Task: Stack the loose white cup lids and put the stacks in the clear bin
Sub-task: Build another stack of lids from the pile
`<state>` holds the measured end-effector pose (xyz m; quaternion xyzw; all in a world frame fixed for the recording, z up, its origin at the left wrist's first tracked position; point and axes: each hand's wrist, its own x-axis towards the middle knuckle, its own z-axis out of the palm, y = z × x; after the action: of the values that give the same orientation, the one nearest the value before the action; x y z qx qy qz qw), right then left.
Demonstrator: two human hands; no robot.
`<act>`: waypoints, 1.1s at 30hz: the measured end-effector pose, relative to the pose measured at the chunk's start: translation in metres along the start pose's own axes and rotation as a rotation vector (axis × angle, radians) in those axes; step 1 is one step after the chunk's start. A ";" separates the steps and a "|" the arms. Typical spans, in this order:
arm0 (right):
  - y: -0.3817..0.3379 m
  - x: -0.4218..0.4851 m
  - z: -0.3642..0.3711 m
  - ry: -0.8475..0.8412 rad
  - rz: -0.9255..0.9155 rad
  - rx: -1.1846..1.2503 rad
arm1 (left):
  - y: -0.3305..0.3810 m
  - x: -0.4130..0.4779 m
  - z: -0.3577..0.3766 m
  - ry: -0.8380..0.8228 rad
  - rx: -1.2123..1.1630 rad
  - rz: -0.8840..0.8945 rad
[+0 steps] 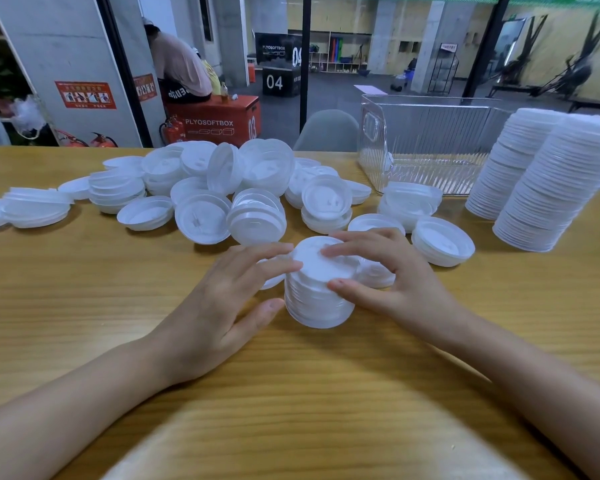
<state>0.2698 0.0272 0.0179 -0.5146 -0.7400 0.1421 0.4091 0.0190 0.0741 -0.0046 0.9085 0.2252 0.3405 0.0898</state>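
A short stack of white cup lids (317, 292) stands on the wooden table (84, 306) in front of me. My left hand (222, 306) cups its left side, fingers on the top lid and thumb low on the stack. My right hand (392, 275) holds the right side, fingertips on the top lid. Loose white lids (201, 188) lie scattered in a heap behind. The clear ribbed bin (426, 143) sits at the back right, with nothing seen inside it. Two tall lid stacks (548, 188) stand right of the bin.
Small partial stacks lie at the far left (35, 206) and near my right hand (442, 240). A grey chair back (328, 131) rises behind the table. Beyond a glass wall, a person sits on a red box (219, 119).
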 end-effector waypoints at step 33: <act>0.052 0.001 -0.040 -0.001 0.082 -0.556 | 0.000 -0.001 -0.001 -0.017 -0.006 -0.006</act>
<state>0.3331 0.0423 0.0108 -0.6365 -0.7294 -0.0497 0.2457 0.0183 0.0734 -0.0044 0.9103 0.2260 0.3333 0.0955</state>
